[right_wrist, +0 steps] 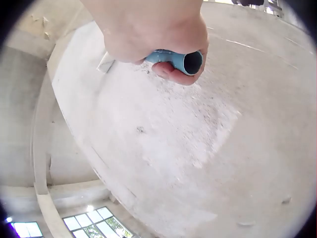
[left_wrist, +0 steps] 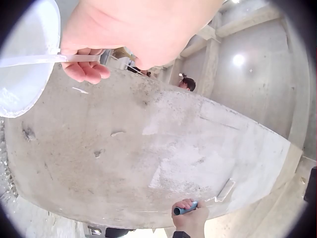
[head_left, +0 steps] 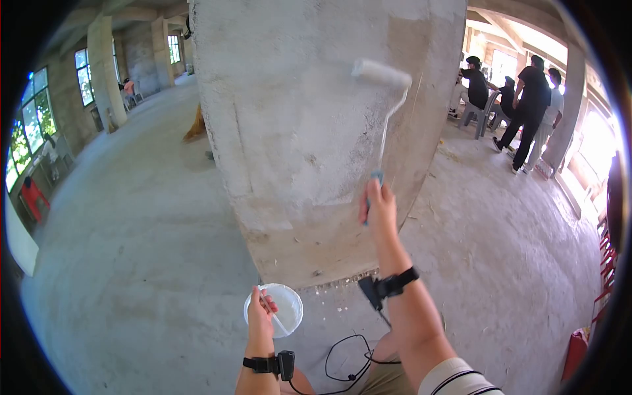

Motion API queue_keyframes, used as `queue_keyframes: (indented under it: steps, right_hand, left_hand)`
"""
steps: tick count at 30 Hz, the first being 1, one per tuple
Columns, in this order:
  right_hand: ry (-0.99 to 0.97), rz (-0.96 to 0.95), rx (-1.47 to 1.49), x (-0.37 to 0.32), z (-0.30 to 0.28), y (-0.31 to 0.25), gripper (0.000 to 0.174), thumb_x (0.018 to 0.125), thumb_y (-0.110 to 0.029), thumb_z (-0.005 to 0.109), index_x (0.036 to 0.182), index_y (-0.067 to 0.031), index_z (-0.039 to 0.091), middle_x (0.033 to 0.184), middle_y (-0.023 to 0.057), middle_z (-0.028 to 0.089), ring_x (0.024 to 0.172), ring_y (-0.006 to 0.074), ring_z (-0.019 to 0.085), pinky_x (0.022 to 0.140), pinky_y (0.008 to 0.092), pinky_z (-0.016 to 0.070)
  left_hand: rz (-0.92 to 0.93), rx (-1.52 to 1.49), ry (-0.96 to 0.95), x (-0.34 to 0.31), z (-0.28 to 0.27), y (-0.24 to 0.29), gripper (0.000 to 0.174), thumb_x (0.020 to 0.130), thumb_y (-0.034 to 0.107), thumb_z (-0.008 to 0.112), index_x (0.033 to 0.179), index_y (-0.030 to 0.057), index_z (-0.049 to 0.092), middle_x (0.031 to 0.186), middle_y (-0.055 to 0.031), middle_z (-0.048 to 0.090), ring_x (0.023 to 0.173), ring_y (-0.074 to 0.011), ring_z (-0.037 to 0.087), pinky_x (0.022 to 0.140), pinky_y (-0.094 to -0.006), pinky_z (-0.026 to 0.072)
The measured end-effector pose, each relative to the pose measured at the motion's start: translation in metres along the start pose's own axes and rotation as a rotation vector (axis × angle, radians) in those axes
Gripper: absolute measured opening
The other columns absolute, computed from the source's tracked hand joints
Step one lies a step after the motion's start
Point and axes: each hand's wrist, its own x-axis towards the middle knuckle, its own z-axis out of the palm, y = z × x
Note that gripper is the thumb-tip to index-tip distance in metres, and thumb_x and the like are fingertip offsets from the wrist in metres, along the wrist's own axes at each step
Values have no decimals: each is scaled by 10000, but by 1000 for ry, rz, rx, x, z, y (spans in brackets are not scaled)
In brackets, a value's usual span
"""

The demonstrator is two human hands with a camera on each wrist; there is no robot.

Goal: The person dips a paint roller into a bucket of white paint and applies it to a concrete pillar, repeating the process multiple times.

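My right hand [head_left: 380,209] grips the blue handle [right_wrist: 171,58] of a paint roller [head_left: 382,74]. The roller's white sleeve lies against the upper part of a concrete pillar [head_left: 289,131], where whitish paint covers much of the face and the lower strip stays bare grey-brown. In my left hand [head_left: 261,315] is the white strip handle of a bucket [head_left: 301,304], held low by the pillar's foot. White paint shows inside the bucket. The left wrist view shows the fingers [left_wrist: 85,72] curled round that strip handle, with the bucket [left_wrist: 29,101] beside them.
Several people [head_left: 533,99] stand and sit by grey chairs at the right. A broom [head_left: 195,125] leans behind the pillar's left side. Crumbs of debris [head_left: 339,289] lie along the pillar's base. A black cable [head_left: 345,375] loops below my arms. A red chair [head_left: 33,197] stands far left.
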Motion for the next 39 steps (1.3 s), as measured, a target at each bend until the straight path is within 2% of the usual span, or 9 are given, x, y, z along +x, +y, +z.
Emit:
queue_keyframes:
  steps: [4,14,16,20,23,25,26,28,39]
  right_hand:
    - [-32,-64,-39,11,-11,-9,325,925,-351,423,756,-73,425,517,14,420,358,90,385,321,229,299]
    - [30,221,132,-125,-1,163,241,923,-287,428,815,-72,419,542,-10,401,383,67,365,331,209,292]
    - [63,199,-194,-151,-9,194,212,917,-251,431,854,-50,449,562,-9,431,430,72,401,382,217,322]
    - [82,136,-397,-179,-19,215,204,906,-229,443,891,-28,474,576,4,458,489,80,440,439,246,347]
    - [72,151,-470,-184,-20,207,233,893,-245,466,883,-13,484,579,70,489,507,178,494,478,313,375]
    - [84,-8,-604,-185,-21,198,262,876,-265,486,873,-4,481,602,152,514,543,306,518,508,379,389]
    - [82,-9,-600,-185,-20,194,262,876,-265,486,873,-4,481,602,152,514,543,306,518,508,379,389]
    - [-48,126,-599,-184,-18,192,318,871,-310,485,976,-10,499,704,209,578,686,417,550,581,447,421]
    - [-22,201,-681,-197,-21,217,391,868,-308,487,1073,25,486,779,258,584,779,449,551,647,475,437]
  left_hand:
    - [-7,12,16,-3,2,2,401,856,413,534,955,25,546,678,-30,502,553,-146,474,544,-284,406]
    - [-14,44,30,-9,7,4,400,853,420,537,946,32,548,678,-32,508,547,-139,475,549,-280,421]
    - [-15,32,29,-6,5,1,403,852,422,539,950,31,548,681,-30,505,553,-139,476,551,-279,419]
    - [-12,20,4,-6,3,3,410,853,425,541,959,28,547,688,-26,496,573,-138,477,564,-277,415]
    - [-21,12,-12,-4,2,3,413,853,425,542,961,27,545,689,-24,494,580,-139,477,570,-277,411]
    - [-21,16,-11,-5,2,2,417,851,428,545,961,26,545,692,-24,494,580,-139,477,572,-277,412]
    - [-21,18,-10,-5,2,2,421,848,432,547,961,26,545,695,-24,494,579,-140,476,573,-277,412]
    - [-13,22,1,-4,2,1,425,848,435,547,961,26,545,699,-25,495,581,-140,478,574,-277,412]
    - [-29,42,13,0,0,-1,427,850,444,538,962,31,543,704,-25,504,577,-135,488,578,-280,421]
